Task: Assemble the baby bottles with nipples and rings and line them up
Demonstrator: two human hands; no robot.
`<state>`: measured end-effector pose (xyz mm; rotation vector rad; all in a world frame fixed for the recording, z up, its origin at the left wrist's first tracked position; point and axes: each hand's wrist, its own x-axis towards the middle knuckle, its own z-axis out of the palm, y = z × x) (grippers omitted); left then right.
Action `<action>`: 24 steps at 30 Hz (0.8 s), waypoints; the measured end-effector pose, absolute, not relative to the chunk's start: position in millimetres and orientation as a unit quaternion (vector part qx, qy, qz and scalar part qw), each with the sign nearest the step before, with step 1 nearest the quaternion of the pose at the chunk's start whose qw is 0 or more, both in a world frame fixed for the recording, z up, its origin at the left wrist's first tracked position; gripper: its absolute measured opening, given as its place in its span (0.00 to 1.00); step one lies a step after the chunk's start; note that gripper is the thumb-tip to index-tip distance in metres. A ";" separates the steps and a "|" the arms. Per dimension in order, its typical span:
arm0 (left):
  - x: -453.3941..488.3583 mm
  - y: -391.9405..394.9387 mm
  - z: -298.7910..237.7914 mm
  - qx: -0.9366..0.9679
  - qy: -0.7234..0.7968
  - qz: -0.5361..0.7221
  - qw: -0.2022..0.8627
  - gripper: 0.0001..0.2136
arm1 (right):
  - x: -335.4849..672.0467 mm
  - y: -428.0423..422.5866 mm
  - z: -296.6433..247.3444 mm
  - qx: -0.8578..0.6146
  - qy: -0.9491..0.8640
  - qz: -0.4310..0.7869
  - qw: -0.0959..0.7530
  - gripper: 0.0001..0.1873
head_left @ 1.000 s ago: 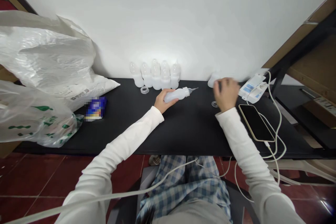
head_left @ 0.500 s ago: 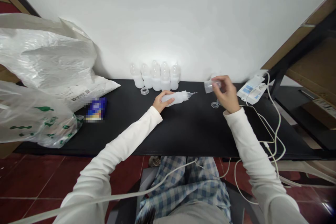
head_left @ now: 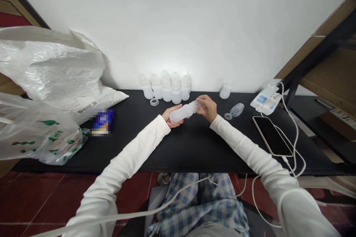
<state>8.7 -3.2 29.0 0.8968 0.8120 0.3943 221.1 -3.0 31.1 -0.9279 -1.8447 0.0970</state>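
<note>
My left hand (head_left: 171,117) is wrapped around a frosted white squeeze bottle (head_left: 181,113), which lies tilted with its neck to the right. At the neck, my right hand (head_left: 207,108) closes its fingers around a clear cap (head_left: 196,106) that meets the bottle; the fingers partly hide the cap and tip. Behind them stand several white bottles (head_left: 175,92) with clear domed caps. A clear ring (head_left: 154,102) lies before that row. To the right, a loose clear dome (head_left: 237,109) lies beside another ring (head_left: 228,116).
One white bottle (head_left: 225,90) stands apart by the wall. A phone (head_left: 272,136) with its cable and a white-blue packet (head_left: 266,99) lie at the right. Plastic bags (head_left: 52,74) and a blurred blue packet (head_left: 102,122) occupy the left of the black table (head_left: 194,152).
My right hand has moved left with the clear cap to the bottle's tip, uncovering the loose dome and the phone. The left hand still holds the bottle.
</note>
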 end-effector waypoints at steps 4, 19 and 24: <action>6.6 -3.6 28.6 0.453 0.354 0.211 0.791 0.34 | 202.7 -9.4 44.0 -0.388 -0.723 0.068 0.568 0.12; 18.1 -10.4 9.4 0.704 0.409 0.457 0.358 0.28 | 223.5 -9.7 73.6 -0.637 -0.683 0.199 0.297 0.25; 24.7 -11.3 11.6 0.565 0.366 0.299 0.676 0.34 | 219.7 -19.2 65.5 -0.458 -0.815 0.046 0.353 0.25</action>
